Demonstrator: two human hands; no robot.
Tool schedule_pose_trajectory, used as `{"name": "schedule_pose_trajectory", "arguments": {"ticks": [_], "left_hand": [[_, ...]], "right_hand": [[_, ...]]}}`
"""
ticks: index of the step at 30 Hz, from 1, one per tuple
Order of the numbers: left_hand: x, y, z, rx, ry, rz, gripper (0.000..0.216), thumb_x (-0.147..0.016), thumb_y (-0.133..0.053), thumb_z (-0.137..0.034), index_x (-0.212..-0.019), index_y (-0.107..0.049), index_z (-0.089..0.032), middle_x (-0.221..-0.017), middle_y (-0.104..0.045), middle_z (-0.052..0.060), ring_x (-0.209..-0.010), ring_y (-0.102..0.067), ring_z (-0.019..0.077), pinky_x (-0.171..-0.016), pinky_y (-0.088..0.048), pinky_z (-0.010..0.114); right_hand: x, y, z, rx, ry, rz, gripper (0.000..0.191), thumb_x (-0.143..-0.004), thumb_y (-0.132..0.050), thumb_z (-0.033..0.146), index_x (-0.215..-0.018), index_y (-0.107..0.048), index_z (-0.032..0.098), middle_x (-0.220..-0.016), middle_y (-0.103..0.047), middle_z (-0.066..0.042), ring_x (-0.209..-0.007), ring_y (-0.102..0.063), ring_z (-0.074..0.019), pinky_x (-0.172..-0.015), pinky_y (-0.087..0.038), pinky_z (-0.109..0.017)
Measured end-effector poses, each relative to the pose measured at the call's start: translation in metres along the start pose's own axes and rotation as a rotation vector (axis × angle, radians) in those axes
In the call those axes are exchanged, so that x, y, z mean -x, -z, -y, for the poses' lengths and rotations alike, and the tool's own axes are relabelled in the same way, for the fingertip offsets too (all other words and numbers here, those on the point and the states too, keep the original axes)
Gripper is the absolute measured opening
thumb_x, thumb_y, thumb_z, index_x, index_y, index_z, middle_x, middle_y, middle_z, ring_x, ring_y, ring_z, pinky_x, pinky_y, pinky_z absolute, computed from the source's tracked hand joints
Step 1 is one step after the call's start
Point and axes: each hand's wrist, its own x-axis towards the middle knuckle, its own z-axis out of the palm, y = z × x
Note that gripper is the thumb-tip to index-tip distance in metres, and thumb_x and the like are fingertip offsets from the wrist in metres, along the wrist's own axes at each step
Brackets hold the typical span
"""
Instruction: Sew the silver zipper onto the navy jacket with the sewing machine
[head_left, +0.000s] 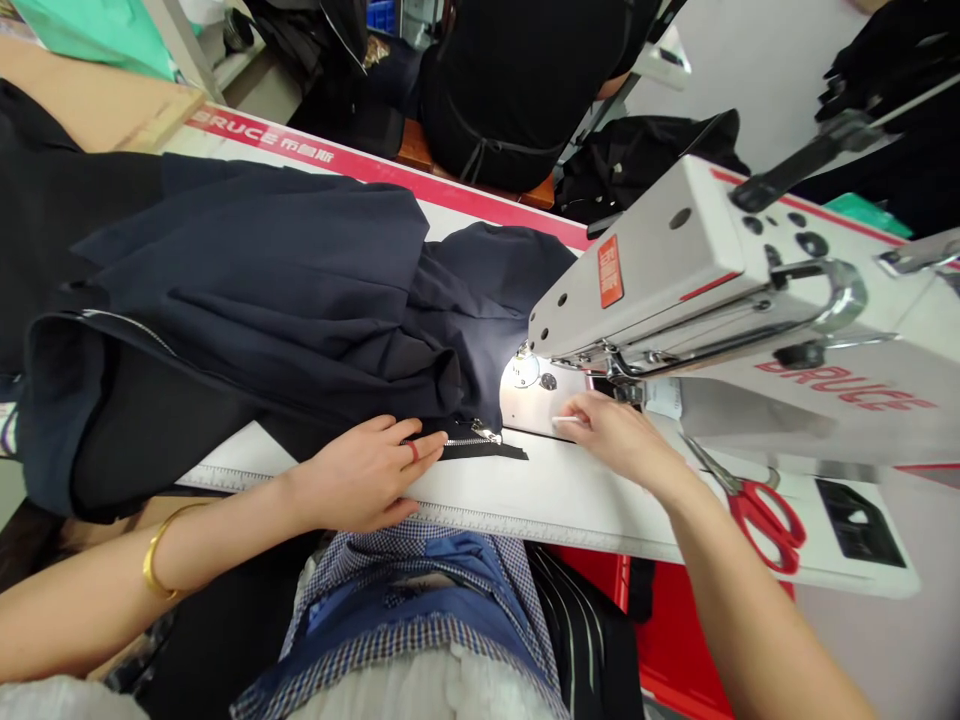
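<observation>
Left hand (pixel 367 475): laid palm down, fingers loosely extended and slightly apart, fingertips on the zipper (pixel 469 441) at the near edge of the garment; red ring on one finger, gold bangle (pixel 152 560) at the wrist.

Right hand (pixel 611 430): fingers drawn narrow, pinching a slim white piece (pixel 568 419), its exact kind too small to tell; positioned just right of the needle area, below the machine arm.

Garment (pixel 300 270): dark navy cloth, folded and rumpled, spread over the left and middle of the surface (pixel 540 490), its right end beside the lit needle plate (pixel 525 373). Zipper with silver teeth and a metal pull (pixel 487 432); black tape end pointing right. A second zip line (pixel 127 325) curves along the left part.

Sewing machine (pixel 645 260): white, red lettering, standing at right.

Scissors (pixel 765 520): red handles, lying right of the right hand, blades towards the machine.

Measuring strip (pixel 510 522): along the near edge of the surface.

Person in black (pixel 517 80): seated beyond the far edge.
</observation>
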Motion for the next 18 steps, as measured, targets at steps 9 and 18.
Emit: {"name": "schedule_pose_trajectory", "arguments": {"ticks": [9, 18], "left_hand": [[-0.01, 0.002, -0.003, -0.002, 0.045, 0.017, 0.056, -0.08, -0.048, -0.049, -0.125, -0.046, -0.014, -0.135, -0.041, 0.01, -0.108, -0.044, 0.0251, -0.084, -0.036, 0.036], [-0.012, 0.002, -0.002, -0.018, 0.076, 0.05, 0.052, -0.079, -0.049, -0.05, -0.119, -0.048, -0.017, -0.137, -0.039, 0.01, -0.108, -0.044, 0.0271, -0.08, -0.035, 0.038]], "right_hand": [[0.051, -0.051, 0.104, -0.643, 0.145, -0.48, 0.017, -0.087, -0.044, 0.036, -0.078, -0.045, 0.021, -0.054, -0.05, 0.006, -0.042, -0.047, -0.0085, -0.045, -0.037, -0.019], [0.039, -0.086, 0.124, -0.618, 0.133, -0.664, 0.03, -0.084, -0.041, 0.02, -0.114, -0.041, 0.017, -0.072, -0.062, 0.0, -0.046, -0.054, -0.01, -0.05, -0.047, -0.022]]}}
